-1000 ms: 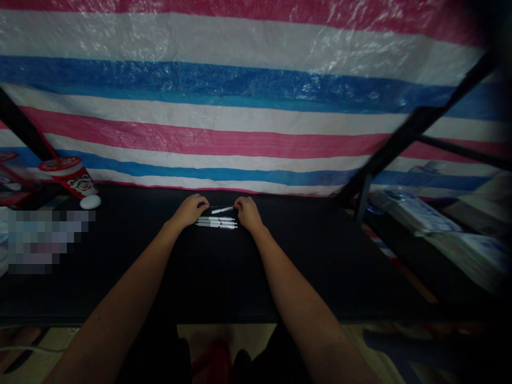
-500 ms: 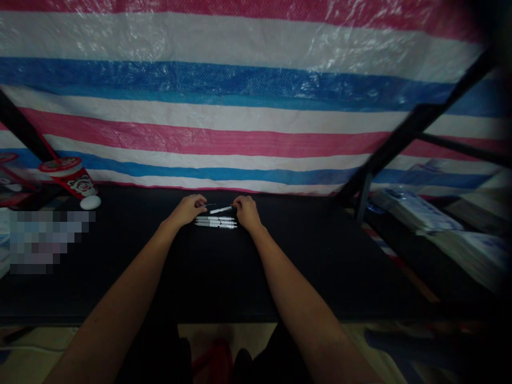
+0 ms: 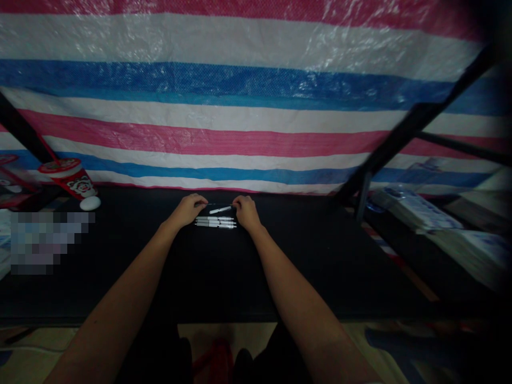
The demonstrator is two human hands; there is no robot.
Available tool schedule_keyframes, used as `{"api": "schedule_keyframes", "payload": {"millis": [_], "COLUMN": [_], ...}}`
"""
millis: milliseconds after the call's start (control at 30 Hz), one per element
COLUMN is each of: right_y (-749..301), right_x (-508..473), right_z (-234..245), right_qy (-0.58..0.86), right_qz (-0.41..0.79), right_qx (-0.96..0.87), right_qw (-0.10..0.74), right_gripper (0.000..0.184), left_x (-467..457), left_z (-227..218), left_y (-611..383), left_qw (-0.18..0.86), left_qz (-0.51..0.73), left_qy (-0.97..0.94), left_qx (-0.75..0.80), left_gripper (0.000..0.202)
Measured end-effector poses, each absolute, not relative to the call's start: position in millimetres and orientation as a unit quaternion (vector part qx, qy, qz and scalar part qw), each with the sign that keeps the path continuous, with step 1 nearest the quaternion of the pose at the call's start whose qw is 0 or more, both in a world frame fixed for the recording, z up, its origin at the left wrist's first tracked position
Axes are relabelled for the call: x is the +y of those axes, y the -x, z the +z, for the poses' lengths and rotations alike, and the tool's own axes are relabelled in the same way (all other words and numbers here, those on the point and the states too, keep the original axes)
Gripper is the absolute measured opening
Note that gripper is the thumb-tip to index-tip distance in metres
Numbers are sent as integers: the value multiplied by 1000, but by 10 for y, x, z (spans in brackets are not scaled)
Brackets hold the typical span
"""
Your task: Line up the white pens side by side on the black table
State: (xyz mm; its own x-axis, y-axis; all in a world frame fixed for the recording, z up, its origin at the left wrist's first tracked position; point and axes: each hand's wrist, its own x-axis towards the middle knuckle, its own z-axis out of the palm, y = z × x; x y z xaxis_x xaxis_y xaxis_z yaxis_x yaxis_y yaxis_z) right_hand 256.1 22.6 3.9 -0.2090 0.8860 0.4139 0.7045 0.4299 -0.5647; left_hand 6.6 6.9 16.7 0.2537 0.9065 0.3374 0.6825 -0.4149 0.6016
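Observation:
My left hand (image 3: 189, 210) is closed in a pinch on a thin dark rod (image 3: 214, 204) that looks like a pen refill. My right hand (image 3: 245, 211), fingers pinched together, is at the far end of the refill; what sits in its fingertips is too small to make out. Just below the refill, a white pen barrel (image 3: 220, 210) lies at a slant on the black tabletop (image 3: 304, 250). Nearer to me, several white and grey pens (image 3: 216, 222) rest side by side in a row between my wrists.
On the left stand a red cup with a straw (image 3: 72, 176) and a white egg-shaped object (image 3: 90, 203). Stacked plastic-wrapped packs (image 3: 420, 210) lie at right, beyond a black metal frame (image 3: 384, 154). A striped plastic sheet (image 3: 248, 117) hangs behind the table.
The refill's free end has come across to my right fingertips, and my left fingers have shifted slightly to the right. The pens and the slanted barrel stay where they were.

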Motion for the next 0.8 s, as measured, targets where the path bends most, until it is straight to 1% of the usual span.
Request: {"api": "schedule_keyframes", "payload": {"millis": [333,433,533,600,700,800], "right_y": [-2478,-2424,-2379,-2373,-2411,-2476], "right_x": [183,141,110,111,143,186], "right_z": [85,117,126,115,79,41], "right_qy": [473,461,438,429,438,432], "right_qz": [101,99,108,113,114,115], "right_qx": [-790,-796,-811,-812,-806,-830], "right_qw": [378,380,373,378,382,333], "right_gripper": [18,17,14,12,15,13], "left_x": [0,-9,-9,-10,-14,-14], "left_z": [206,229,246,254,260,251], "left_y": [-192,-228,-241,-228,-167,-77], "left_qw": [194,176,149,128,103,84], "left_qz": [363,363,334,315,310,307], "left_qy": [-760,-776,-803,-807,-783,-766], "left_qx": [503,485,470,482,528,559], "left_gripper": [18,18,18,18,19,17]}}
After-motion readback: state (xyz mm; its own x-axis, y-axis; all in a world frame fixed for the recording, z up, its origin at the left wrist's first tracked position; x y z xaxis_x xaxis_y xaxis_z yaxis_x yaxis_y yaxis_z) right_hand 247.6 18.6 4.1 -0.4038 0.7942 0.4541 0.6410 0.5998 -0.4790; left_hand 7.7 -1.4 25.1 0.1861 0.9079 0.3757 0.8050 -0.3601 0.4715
